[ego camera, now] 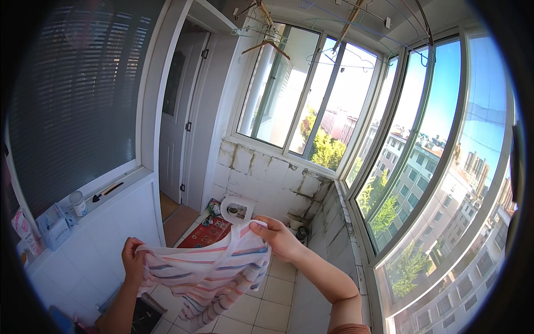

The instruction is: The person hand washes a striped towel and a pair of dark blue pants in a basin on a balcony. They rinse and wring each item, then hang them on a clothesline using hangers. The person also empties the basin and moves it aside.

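A thin white garment with pink, orange and blue stripes (208, 267) hangs stretched between my two hands, over the tiled floor. My left hand (134, 261) grips its left edge near the picture's lower left. Its upper right edge is pinched by my right hand (277, 238), thumb on top. The cloth sags in the middle, and its lower part hangs down in folds. Part of my left hand's fingers is hidden behind the cloth.
Overhead hang wire hangers and a brown hanger (267, 45). A windowsill (94, 208) at left holds a jar (78, 203), a small trowel (107, 192) and a box (54, 225). A red mat (206, 234) lies ahead; windows line the right.
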`<state>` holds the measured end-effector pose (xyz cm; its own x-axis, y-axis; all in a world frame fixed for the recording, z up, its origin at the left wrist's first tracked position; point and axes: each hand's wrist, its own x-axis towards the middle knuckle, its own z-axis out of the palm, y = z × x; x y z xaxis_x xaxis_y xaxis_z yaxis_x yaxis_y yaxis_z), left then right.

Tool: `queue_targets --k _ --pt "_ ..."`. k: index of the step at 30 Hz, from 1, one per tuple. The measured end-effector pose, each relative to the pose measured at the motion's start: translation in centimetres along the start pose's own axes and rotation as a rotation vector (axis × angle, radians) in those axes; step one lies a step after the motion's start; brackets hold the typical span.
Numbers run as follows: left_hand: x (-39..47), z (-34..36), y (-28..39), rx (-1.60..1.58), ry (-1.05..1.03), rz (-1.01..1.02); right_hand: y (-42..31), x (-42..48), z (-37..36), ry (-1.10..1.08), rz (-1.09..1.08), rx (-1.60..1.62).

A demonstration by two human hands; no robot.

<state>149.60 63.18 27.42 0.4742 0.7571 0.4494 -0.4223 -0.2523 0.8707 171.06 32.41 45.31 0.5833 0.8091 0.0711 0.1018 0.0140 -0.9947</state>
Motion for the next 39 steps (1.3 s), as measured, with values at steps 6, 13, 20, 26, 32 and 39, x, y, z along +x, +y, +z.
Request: queue_targets --k 6,13,20,26,32,39 --pt "2.9 4.1 4.5 0.368 -0.932 -0.203 -2.5 -0.8 -3.3 0.046 -0.054 0.137" --pt "13.4 18.1 17.7 0.286 -0.997 0.393 -6.0 -2.9 -9.5 0.492 -0.305 0.163" --pt "30.8 31.4 43.2 0.147 -0.007 1.433 -9.9 -0.6 -10.1 0.535 -0.522 0.095" --pt "34.6 41.8 47.9 0.325 0.118 1.213 -12.1 0.5 -15.1 0.729 -0.626 -0.025" --pt "46.7 50.0 54.9 1.069 0.128 1.423 -11.6 2.1 -17.5 0.67 -0.62 0.021" --pt "43.3 50.0 56.4 0.05 0.269 1.438 -10.1 5.3 -19.7 0.628 -0.524 0.04"
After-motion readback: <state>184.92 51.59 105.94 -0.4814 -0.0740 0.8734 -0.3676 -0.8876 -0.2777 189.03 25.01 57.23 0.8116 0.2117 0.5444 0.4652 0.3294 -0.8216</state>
